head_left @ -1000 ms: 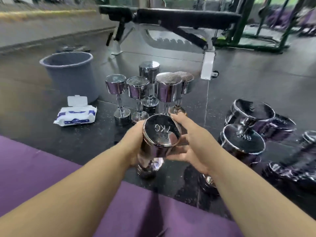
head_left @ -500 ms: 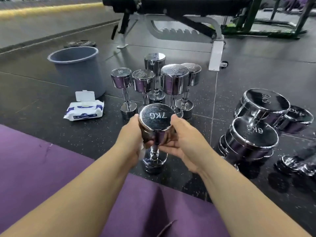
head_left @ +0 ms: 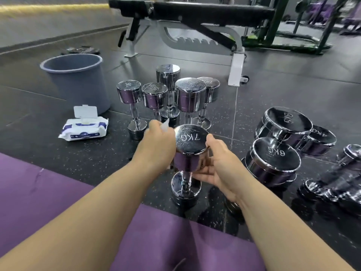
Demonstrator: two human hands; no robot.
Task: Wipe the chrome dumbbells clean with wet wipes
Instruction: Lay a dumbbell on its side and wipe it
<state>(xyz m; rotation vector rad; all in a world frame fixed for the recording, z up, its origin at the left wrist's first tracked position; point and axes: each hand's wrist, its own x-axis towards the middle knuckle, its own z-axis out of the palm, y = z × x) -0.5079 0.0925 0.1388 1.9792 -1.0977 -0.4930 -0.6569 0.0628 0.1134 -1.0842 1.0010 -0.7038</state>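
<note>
Left hand (head_left: pixel 158 147) pinching wet wipe (head_left: pixel 165 125) beside 7KG dumbbell (head_left: pixel 191 142), right hand (head_left: pixel 218 165) fingers curled round its upper head, dumbbell upright on black floor (head_left: pixel 263 94)

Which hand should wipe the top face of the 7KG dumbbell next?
Left. The left hand holds the wet wipe right beside the top head of the 7KG dumbbell. The right hand grips that head and steadies it upright, so it is probably best kept there.
</note>
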